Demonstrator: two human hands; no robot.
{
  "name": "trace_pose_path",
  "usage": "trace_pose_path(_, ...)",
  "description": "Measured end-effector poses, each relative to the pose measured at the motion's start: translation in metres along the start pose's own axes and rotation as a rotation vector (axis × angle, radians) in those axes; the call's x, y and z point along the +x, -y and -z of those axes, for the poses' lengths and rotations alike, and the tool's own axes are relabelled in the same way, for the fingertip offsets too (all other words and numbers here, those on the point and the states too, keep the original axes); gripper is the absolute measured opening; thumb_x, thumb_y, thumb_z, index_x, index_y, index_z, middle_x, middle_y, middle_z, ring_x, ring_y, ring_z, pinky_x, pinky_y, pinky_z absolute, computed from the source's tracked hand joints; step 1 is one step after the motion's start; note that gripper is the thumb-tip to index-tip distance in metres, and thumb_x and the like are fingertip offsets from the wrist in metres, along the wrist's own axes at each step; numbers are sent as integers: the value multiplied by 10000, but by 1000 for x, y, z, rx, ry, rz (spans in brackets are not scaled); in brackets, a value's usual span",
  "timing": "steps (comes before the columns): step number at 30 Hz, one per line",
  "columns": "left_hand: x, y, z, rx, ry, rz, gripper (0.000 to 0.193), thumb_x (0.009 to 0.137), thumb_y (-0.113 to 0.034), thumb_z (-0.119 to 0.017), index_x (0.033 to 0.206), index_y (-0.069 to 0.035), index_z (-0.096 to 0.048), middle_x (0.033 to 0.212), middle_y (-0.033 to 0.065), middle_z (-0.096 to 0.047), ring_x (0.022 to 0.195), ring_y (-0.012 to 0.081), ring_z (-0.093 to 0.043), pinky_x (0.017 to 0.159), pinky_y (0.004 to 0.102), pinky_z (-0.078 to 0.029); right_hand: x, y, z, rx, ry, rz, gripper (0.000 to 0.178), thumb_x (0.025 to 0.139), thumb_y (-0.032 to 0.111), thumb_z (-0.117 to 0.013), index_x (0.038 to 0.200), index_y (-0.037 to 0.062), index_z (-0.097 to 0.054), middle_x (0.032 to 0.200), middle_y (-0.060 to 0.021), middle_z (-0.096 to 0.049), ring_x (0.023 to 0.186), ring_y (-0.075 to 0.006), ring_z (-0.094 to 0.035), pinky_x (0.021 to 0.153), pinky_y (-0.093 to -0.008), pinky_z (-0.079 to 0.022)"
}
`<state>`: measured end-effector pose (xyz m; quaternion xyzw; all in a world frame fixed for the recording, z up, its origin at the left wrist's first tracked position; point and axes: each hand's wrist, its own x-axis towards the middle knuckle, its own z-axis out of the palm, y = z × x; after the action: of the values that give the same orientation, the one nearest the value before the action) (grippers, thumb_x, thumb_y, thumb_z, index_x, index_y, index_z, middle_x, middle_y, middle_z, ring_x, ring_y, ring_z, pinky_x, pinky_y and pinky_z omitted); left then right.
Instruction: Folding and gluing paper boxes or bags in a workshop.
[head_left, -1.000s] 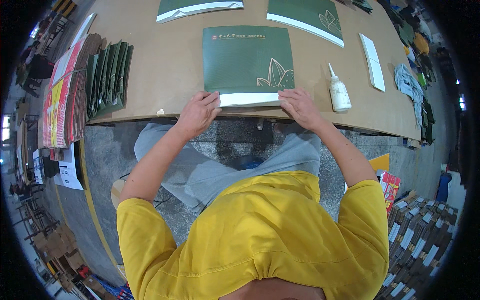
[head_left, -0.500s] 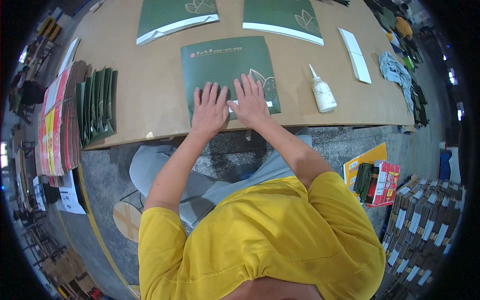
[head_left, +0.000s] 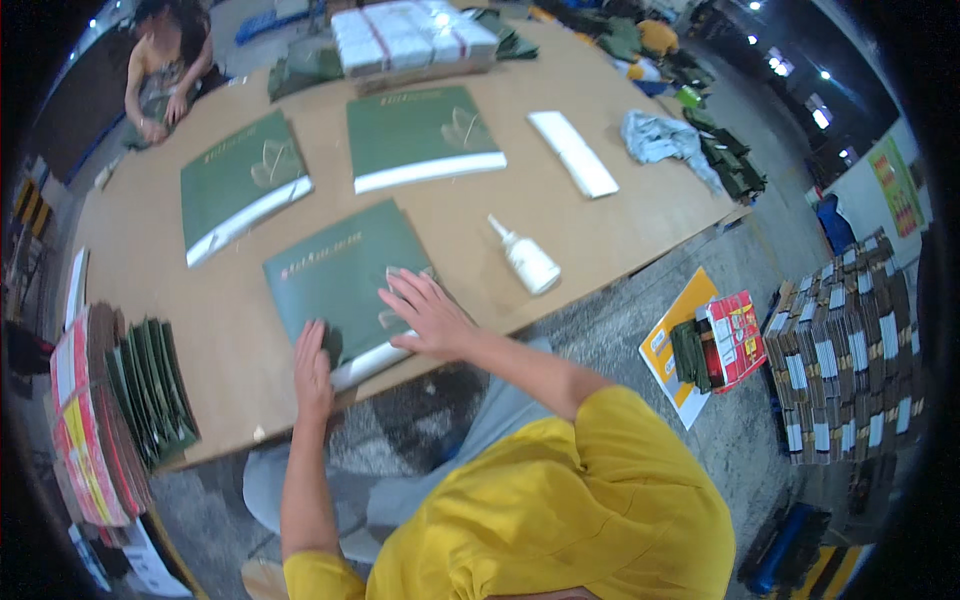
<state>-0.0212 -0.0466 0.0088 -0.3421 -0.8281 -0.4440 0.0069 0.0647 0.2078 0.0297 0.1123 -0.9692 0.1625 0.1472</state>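
Note:
A flat green paper bag [head_left: 335, 270] with a white strip along its near edge lies on the table in front of me. At its lower left corner is my left hand [head_left: 313, 372], its fingers stretched out along the edge. My right hand [head_left: 432, 318] rests with spread fingers over the bag's lower right part, covering some of the printed leaf. Neither hand grips anything. To the right of the bag lies a white glue bottle [head_left: 527, 260] with a pointed nozzle. Farther back are two similar green bags, one at the left [head_left: 240, 180] and one at the middle [head_left: 420, 135].
Folded green bags [head_left: 150, 390] stand beside a red-and-yellow wrapped bundle [head_left: 85, 420] at the left. White strips [head_left: 573, 155] and a light blue cloth [head_left: 665, 140] lie at the right. A white stack [head_left: 412, 40] stands at the back. Another person [head_left: 170, 70] works at the far left.
My view has turned and tilted, showing more of the far table. My hands have moved apart: the left to the bag's left corner, the right toward its right side.

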Motion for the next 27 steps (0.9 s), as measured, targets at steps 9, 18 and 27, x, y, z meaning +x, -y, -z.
trace_pose_path(9,-28,-5,25,249,-155,-74,225,764,-16,-614,988,1,-632,892,133,-557,882,287,-518,772,365,-439,-102,-80,55,-220,-442,-725,720,645,262,-753,1262,68,-436,1263,-214,-398,1148,-382,-406,975,-475,-330)
trace_pose_path(18,-9,0,-2,79,-377,198,127,770,-147,-634,782,-21,-622,760,137,-595,748,300,-547,697,383,-429,-78,-78,90,876,-767,-1031,436,830,125,-626,1202,15,-429,1119,-104,-546,1005,-220,-557,835,-340,-479)
trace_pose_path(27,-14,-5,-7,180,-398,255,105,758,-149,-631,777,-48,-650,765,120,-597,789,306,-541,712,393,-441,-11,7,120,1643,-507,-636,548,810,238,-623,1272,18,-428,1222,-144,-517,1050,-289,-553,763,-341,-534)
